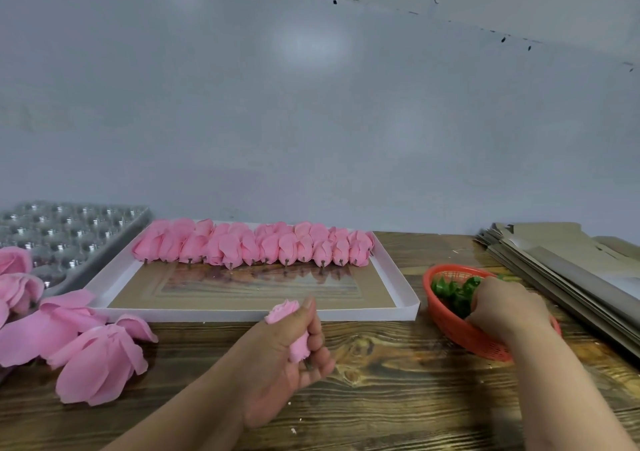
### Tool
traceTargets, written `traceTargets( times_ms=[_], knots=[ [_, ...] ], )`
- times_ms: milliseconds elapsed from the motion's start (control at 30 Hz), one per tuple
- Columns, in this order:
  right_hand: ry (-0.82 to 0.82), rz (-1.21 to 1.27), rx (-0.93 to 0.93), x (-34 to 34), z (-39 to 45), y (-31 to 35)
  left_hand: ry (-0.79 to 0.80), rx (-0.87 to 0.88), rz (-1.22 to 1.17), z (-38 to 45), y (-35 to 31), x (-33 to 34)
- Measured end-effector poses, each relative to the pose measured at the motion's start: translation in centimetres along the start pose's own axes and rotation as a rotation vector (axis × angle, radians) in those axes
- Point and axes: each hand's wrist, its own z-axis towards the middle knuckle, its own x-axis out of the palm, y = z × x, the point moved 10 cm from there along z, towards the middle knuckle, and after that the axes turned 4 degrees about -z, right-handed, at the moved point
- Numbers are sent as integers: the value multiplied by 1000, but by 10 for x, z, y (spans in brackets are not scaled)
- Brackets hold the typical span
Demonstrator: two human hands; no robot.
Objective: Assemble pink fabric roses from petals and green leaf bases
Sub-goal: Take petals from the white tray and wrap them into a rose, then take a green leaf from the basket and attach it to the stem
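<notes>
My left hand (pixel 291 353) grips a pink fabric rose (pixel 285 312) over the wooden table, its bloom sticking out above my thumb. My right hand (pixel 502 307) reaches into a red plastic basket (pixel 446 326) holding green leaf bases (pixel 450 291), its fingertips down among them; whether it holds one is hidden. A white shallow tray (pixel 398 277) holds a row of several pink roses (pixel 252 246) along its far edge. Loose pink petal clusters (pixel 97 357) lie on the table at the left.
A clear plastic blister tray (pixel 65 232) stands at the far left by the wall. A stack of flat cardboard sheets (pixel 561 263) lies at the right. A grey wall rises right behind the table.
</notes>
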Motion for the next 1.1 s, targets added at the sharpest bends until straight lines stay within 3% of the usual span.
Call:
traceTargets(
  times_ms=[300,533,867,1100],
  knots=[
    [-77,-7,-2,-7,6,3,-15,-30,3,1,5,0],
    [-20,-43,12,-1,10,7,-23,-37,3,0,5,1],
    [73,211,-83,0,13,11,-55,-56,-12,1,9,-3],
    [-62,345,32,-14,15,-9,-88,-58,-20,0,9,-5]
  ],
)
